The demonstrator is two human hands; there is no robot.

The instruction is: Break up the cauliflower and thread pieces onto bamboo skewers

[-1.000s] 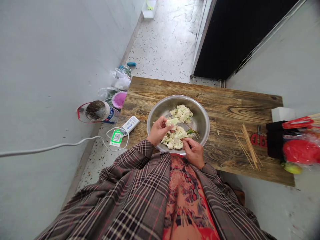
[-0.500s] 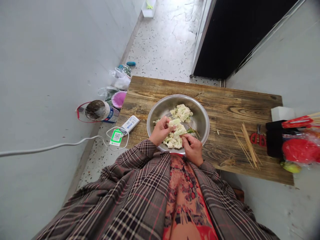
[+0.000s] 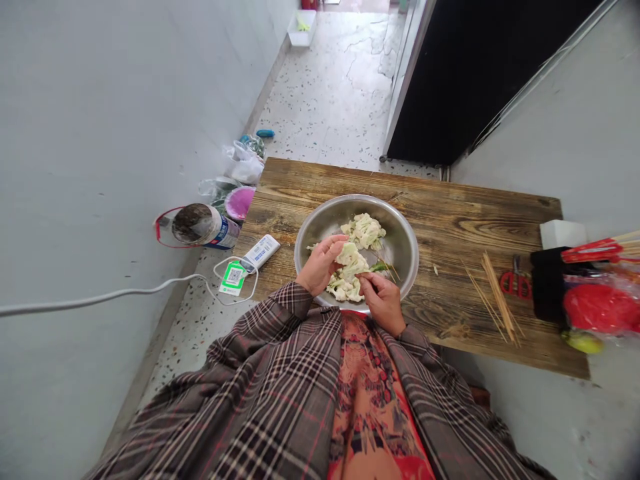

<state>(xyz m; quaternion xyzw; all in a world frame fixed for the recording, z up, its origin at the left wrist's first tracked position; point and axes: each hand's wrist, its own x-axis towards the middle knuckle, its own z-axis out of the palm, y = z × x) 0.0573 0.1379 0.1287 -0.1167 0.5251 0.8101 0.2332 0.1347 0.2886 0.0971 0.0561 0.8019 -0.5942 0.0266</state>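
Above the metal basin, likely set there to catch crumbs, I see cauliflower steadied, apparently, from both sides: left hand's grip closed around it, right hand's pinching its near edge.

No words legible. QR code on green-and-white card. Blue print on white device just beside it (too small to read). Lettering on bucket's blue label, blurred.
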